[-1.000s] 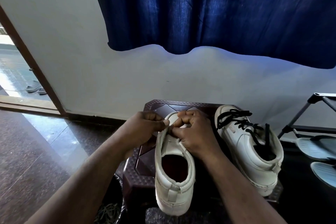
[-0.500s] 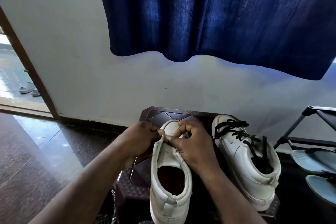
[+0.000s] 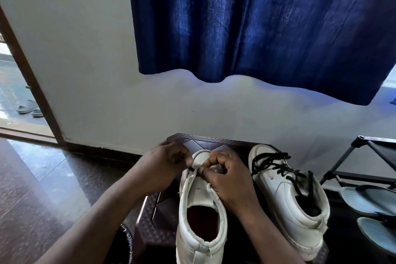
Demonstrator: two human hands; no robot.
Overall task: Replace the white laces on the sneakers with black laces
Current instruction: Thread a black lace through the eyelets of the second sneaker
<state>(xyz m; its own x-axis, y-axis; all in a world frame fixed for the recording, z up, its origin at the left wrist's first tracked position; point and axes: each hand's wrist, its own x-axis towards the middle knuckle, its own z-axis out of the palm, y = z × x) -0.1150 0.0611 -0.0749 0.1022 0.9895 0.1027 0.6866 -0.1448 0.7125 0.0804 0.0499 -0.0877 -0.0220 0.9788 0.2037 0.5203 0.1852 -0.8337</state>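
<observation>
Two white sneakers stand on a dark brown stool [image 3: 154, 208]. The left sneaker [image 3: 199, 221] has no laces through its upper eyelets. My left hand [image 3: 165, 163] pinches a short black lace end [image 3: 191, 169] at the shoe's left eyelet row near the toe. My right hand [image 3: 227, 178] curls over the tongue and right eyelet row, fingers bent at the toe end; what it pinches is hidden. The right sneaker [image 3: 287, 195] carries a black lace [image 3: 276, 167] crossed through its eyelets.
The stool stands against a white wall under a dark blue curtain [image 3: 257, 23]. A black metal rack [image 3: 364, 156] with pale slippers [image 3: 368, 201] is at the right. A doorway [image 3: 19, 96] with sandals opens at the left. Dark polished floor spreads to the left.
The camera tilted up and the shoes slid lower in view. A black lace end now shows at my left fingertips by the toe eyelets. Both hands stay on the left sneaker.
</observation>
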